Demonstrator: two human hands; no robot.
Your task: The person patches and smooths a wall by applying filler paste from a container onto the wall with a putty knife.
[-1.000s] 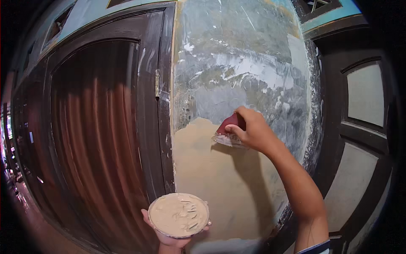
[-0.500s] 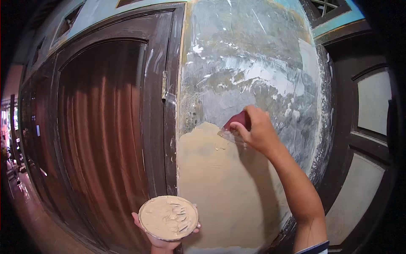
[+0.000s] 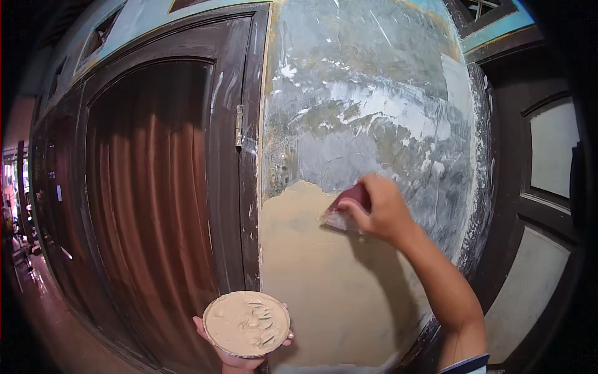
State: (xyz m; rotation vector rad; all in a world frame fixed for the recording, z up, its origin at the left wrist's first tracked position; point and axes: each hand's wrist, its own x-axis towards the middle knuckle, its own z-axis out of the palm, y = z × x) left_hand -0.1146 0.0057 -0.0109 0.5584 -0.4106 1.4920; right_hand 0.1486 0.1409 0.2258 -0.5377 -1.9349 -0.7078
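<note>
My right hand [image 3: 380,209] grips a red-handled putty scraper [image 3: 344,209] and presses its blade against the wall strip [image 3: 374,112], at the upper edge of a beige putty patch [image 3: 311,274]. Above the blade the wall is bare grey with white streaks. My left hand [image 3: 240,355] cups a round bowl of beige putty [image 3: 246,323] from below, low in the view, in front of the door frame.
A dark brown wooden door [image 3: 149,187] with a metal hinge [image 3: 239,124] stands left of the wall strip. Another dark door with pale panels [image 3: 542,206] is at the right. A corridor [image 3: 25,249] runs off at the far left.
My right hand has drawn the scraper downward and slightly right along the putty's top edge. The bowl in my left hand has dropped a little lower in view.
</note>
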